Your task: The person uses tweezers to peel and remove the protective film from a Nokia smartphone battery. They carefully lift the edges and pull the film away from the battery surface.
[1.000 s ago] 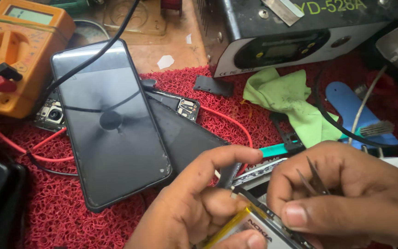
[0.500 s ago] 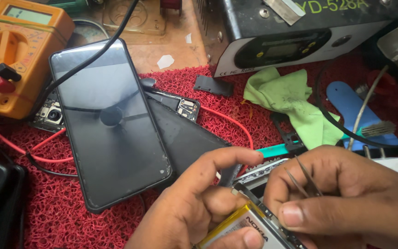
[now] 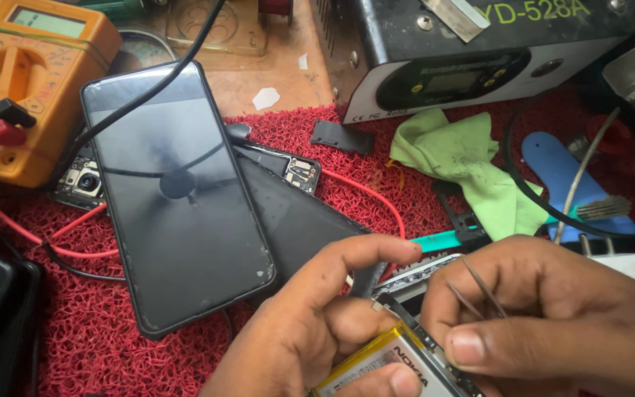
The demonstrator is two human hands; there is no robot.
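Two hands: left hand (image 3: 310,338), right hand (image 3: 553,323), both near edge. One pair of tweezers (image 3: 479,287). One opened phone (image 3: 406,345) with one yellow-edged battery (image 3: 376,364). One whole black phone (image 3: 174,191), centre-left; one black back panel (image 3: 299,220) beside it. One orange multimeter (image 3: 23,81), far left. One green cloth (image 3: 464,165). One red mat (image 3: 97,331).

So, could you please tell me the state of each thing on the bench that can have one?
Left hand: grips the opened phone, forefinger stretched out.
Right hand: pinches the tweezers.
Tweezers: tips hidden among the fingers.
Opened phone: back off, yellow battery showing.
Black phone: screen dark, lying face up on other parts.
Multimeter: leads plugged in; display too blurred to tell.
Green cloth: crumpled, soiled.
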